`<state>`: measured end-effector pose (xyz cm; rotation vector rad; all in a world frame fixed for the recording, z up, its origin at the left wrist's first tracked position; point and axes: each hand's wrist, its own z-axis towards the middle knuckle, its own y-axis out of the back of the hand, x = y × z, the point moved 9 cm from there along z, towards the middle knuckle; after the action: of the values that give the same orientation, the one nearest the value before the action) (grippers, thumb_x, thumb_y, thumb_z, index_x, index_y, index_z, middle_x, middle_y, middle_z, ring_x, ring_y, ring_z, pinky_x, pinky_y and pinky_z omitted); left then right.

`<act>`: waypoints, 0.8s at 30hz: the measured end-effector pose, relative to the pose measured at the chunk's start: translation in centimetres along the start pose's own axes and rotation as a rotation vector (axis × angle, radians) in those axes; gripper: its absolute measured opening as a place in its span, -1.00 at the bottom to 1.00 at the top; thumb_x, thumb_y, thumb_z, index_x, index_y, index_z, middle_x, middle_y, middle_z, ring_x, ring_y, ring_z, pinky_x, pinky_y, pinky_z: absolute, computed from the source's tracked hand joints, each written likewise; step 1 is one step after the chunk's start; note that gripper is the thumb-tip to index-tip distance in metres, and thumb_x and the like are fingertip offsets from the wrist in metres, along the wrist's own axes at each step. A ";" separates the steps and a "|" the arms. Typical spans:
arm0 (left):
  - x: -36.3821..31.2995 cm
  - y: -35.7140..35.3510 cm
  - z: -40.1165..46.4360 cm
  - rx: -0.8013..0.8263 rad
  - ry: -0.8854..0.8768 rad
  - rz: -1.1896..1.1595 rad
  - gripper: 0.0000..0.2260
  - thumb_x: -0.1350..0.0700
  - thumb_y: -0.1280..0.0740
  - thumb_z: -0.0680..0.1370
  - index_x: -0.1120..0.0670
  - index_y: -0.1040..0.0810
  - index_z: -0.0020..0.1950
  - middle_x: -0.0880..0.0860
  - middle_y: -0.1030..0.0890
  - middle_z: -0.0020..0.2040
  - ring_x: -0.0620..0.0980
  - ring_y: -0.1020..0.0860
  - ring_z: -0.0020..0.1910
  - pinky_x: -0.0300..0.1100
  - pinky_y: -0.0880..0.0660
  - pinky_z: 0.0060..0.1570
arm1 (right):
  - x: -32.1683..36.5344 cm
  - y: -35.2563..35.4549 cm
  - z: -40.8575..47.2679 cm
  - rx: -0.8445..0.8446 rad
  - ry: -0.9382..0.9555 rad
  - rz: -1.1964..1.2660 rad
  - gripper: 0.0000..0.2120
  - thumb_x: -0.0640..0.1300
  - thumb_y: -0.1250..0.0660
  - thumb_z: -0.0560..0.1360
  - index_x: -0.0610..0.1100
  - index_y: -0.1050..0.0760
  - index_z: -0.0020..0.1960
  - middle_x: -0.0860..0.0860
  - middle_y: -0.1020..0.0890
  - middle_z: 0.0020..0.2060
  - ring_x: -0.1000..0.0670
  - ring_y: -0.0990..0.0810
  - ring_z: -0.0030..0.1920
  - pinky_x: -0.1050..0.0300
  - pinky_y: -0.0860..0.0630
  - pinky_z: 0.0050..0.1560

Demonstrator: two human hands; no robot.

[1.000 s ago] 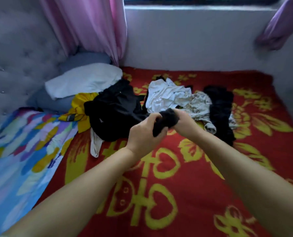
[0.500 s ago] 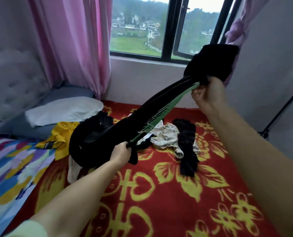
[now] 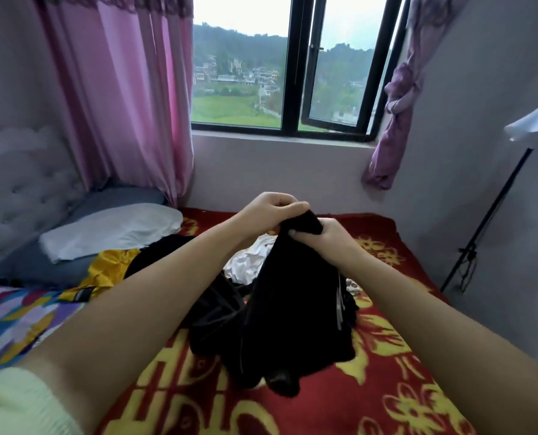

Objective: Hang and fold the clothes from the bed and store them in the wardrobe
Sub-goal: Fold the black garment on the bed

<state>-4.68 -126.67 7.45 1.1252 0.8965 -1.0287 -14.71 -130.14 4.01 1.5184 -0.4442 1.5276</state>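
Grip: left hand (image 3: 272, 211) and right hand (image 3: 322, 238) both clutched the top edge of a black garment (image 3: 292, 309) at frame centre | Position: cloth hung below the fists — its lower end bunched on the red bedspread (image 3: 387, 387) | Writing: large yellow character on the bedspread, partly covered — unreadable; no labels legible

- The red blanket (image 3: 396, 381) on the bed carries large yellow figures across the lower middle of the frame. They look like ornamental characters, but folds and the clothes cut them off, so I can't read them.
- No label, brand, number or sign shows clearly on anything else.
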 end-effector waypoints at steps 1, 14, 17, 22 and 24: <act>0.5 0.3 -0.1 -0.048 0.015 -0.107 -0.84 0.03 -0.33 0.56 0.07 -0.55 -0.17 0.07 -0.46 -0.29 -0.01 -0.42 -0.29 -0.16 -0.35 -0.20 | 0.1 0.8 0.2 -0.064 -0.022 0.067 -0.92 -0.20 -0.40 0.49 -0.22 -0.56 -0.09 -0.04 -0.60 -0.28 0.03 -0.55 -0.30 0.15 -0.42 -0.23; 9.7 -1.9 -3.6 -0.148 0.114 0.085 -0.85 0.29 -0.21 0.55 0.12 -0.53 -0.11 0.00 -0.49 -0.32 -0.18 -0.41 -0.42 -0.22 -0.30 -0.35 | 2.8 11.1 -0.1 -0.500 -0.111 0.336 -0.90 -0.08 -0.37 0.50 -0.08 -0.52 -0.15 0.06 -0.65 -0.43 0.12 -0.63 -0.46 0.31 -0.50 -0.48; 9.0 -0.4 -2.8 -0.294 0.107 0.002 -0.89 0.22 -0.23 0.56 0.11 -0.53 -0.12 0.06 -0.53 -0.32 -0.01 -0.47 -0.33 -0.14 -0.35 -0.28 | 3.1 13.2 -0.3 -0.563 -0.094 0.227 -0.92 -0.13 -0.34 0.52 -0.14 -0.55 -0.08 0.04 -0.61 -0.36 0.13 -0.60 -0.47 0.38 -0.45 -0.53; 5.6 0.0 -1.6 -0.195 0.075 -0.417 -0.78 0.20 -0.24 0.58 0.08 -0.66 -0.16 0.04 -0.65 -0.26 -0.09 -0.60 -0.31 -0.27 -0.51 -0.34 | 2.8 14.5 -1.7 -0.448 -0.043 -0.405 -0.55 -0.18 -0.26 0.54 -0.06 -0.31 0.41 0.01 -0.52 0.15 0.03 -0.56 -0.06 0.34 -0.42 -0.17; 3.1 -0.9 -0.9 -0.070 0.057 -0.313 -0.79 0.18 -0.27 0.50 0.04 -0.68 -0.19 0.00 -0.64 -0.30 -0.13 -0.58 -0.35 -0.32 -0.48 -0.38 | 2.2 10.7 -2.0 -0.107 -0.004 -0.472 -0.25 0.04 -0.36 0.50 0.17 0.00 0.52 0.14 -0.34 0.34 0.13 -0.40 0.22 0.27 -0.30 0.17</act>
<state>-4.67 -126.44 4.06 0.9786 1.1710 -1.2132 -23.91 -133.36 9.29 1.4190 -0.1483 1.1142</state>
